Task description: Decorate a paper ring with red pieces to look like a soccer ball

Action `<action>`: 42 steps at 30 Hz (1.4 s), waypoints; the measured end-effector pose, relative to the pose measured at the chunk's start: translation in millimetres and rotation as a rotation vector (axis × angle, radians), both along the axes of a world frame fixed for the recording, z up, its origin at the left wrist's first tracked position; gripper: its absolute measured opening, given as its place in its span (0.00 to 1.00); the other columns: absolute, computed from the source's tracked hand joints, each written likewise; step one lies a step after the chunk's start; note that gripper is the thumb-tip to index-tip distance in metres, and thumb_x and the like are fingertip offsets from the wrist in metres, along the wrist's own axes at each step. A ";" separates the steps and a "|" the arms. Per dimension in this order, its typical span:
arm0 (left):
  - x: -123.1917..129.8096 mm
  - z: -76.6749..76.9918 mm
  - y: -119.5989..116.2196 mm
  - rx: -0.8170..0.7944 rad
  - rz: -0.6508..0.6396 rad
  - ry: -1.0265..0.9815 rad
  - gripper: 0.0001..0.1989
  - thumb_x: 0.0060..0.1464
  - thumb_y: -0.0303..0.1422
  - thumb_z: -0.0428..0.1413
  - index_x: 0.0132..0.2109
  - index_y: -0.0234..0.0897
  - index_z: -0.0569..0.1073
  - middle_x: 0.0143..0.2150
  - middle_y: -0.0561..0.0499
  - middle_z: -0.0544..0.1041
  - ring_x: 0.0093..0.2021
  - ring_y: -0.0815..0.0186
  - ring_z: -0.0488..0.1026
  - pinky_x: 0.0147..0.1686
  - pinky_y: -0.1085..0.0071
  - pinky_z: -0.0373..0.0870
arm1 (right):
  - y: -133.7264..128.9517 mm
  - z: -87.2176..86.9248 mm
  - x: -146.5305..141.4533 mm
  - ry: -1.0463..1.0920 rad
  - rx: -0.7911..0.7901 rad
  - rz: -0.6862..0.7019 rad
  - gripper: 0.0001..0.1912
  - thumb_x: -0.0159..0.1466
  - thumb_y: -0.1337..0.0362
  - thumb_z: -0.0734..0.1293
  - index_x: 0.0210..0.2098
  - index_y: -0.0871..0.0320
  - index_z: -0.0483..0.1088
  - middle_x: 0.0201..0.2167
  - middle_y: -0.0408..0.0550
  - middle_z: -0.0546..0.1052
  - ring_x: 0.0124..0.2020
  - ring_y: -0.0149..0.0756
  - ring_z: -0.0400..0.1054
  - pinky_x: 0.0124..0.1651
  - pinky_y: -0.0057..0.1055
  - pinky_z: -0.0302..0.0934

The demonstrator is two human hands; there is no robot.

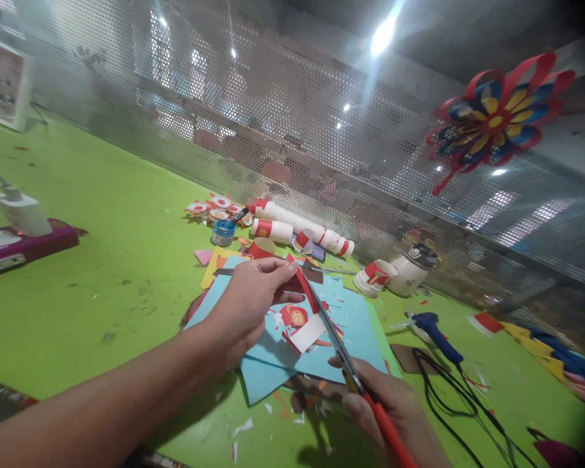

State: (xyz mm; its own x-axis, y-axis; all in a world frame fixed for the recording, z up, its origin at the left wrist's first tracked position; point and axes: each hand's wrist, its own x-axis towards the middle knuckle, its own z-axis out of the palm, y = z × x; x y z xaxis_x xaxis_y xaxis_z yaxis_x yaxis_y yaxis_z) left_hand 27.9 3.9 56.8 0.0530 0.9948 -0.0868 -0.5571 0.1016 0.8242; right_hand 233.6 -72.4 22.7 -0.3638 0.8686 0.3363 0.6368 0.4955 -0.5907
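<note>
My left hand (253,296) pinches a narrow red paper strip (308,290) between thumb and fingers, above blue paper sheets (361,325). In my right hand (385,406) are scissors with red handles (386,422); the long metal blades (336,338) point up and away, alongside the red strip. Beneath the hands, on the blue sheets, lie a white paper piece (307,334), a red cutout with a gold pattern (295,316) and small red and white scraps.
Behind the sheets are red and white paper rolls (273,231), a blue jar (223,233) and round paper pieces (219,203). A glue gun (439,338) with a looping black cable is at the right. A purple power strip (29,246) is at the left.
</note>
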 end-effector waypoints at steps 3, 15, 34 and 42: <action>0.0 0.1 -0.4 0.011 0.003 0.008 0.08 0.55 0.26 0.58 0.28 0.29 0.76 0.28 0.48 0.77 0.27 0.69 0.74 0.32 0.70 0.74 | 0.6 -0.2 2.1 0.005 -0.011 0.008 0.26 0.67 0.43 0.58 0.44 0.57 0.76 0.38 0.51 0.83 0.33 0.39 0.78 0.31 0.23 0.69; 3.3 -2.2 -0.7 0.063 0.007 0.023 0.08 0.53 0.27 0.59 0.27 0.28 0.75 0.30 0.45 0.79 0.28 0.68 0.74 0.31 0.71 0.73 | 0.7 -2.4 4.6 -0.019 0.014 -0.002 0.27 0.67 0.43 0.56 0.44 0.56 0.75 0.35 0.50 0.82 0.29 0.37 0.76 0.29 0.22 0.68; 0.6 -2.7 -0.4 0.058 -0.003 -0.025 0.06 0.55 0.28 0.59 0.30 0.30 0.74 0.27 0.49 0.77 0.27 0.68 0.75 0.31 0.71 0.74 | -1.1 -3.8 1.8 0.015 0.042 -0.083 0.26 0.65 0.42 0.60 0.41 0.56 0.76 0.27 0.46 0.80 0.25 0.35 0.73 0.28 0.23 0.67; 0.4 -2.9 0.9 0.034 0.019 -0.016 0.08 0.58 0.26 0.56 0.29 0.31 0.72 0.27 0.50 0.77 0.25 0.70 0.75 0.29 0.72 0.75 | -2.1 4.4 -2.9 0.005 -0.053 -0.028 0.27 0.66 0.42 0.57 0.44 0.54 0.77 0.31 0.48 0.82 0.29 0.37 0.75 0.30 0.23 0.66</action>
State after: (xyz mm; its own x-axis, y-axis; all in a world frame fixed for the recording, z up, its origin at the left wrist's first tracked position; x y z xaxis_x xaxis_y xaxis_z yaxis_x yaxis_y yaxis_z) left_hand 28.3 4.8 54.0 0.0353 0.9980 -0.0524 -0.5720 0.0632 0.8178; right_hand 230.7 -74.5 27.2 -0.3370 0.8951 0.2918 0.6470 0.4453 -0.6190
